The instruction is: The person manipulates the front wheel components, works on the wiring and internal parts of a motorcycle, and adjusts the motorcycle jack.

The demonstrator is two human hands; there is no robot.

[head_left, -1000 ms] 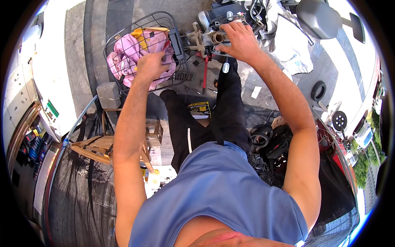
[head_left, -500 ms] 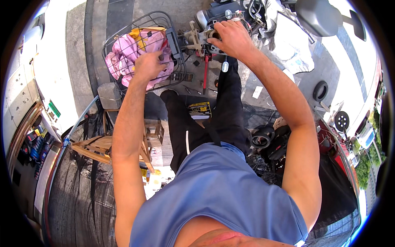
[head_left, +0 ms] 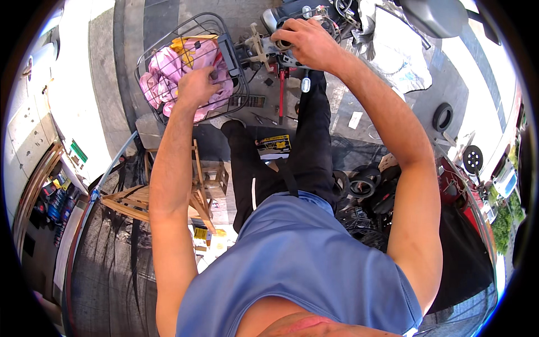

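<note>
A black wire basket [head_left: 229,56] holds crumpled pink cloth [head_left: 160,76] with a yellow print. My left hand [head_left: 196,88] is closed at the basket's near side, its thumb up and its fingers partly hidden among the wires. Right of the basket is the stripped front of a two-wheeled vehicle, with a tan bracket [head_left: 259,46] beside the basket's dark mounting plate. Over the round part of that front assembly my right hand [head_left: 310,45] is curled, fingers bent on it. What lies under the palm is hidden. A red bar [head_left: 281,96] stands below the assembly.
Tools [head_left: 263,119] and a tray of small parts [head_left: 247,101] lie on the paving near my feet. A yellow and black box [head_left: 273,144] is between my legs. A wooden stool [head_left: 212,181] stands left, a small tire [head_left: 442,117] right. White sheeting [head_left: 401,53] covers something at the back right.
My right hand has shifted slightly left, its fingers bending further over the front assembly. My left hand stays at the basket. The whole view has moved a little.
</note>
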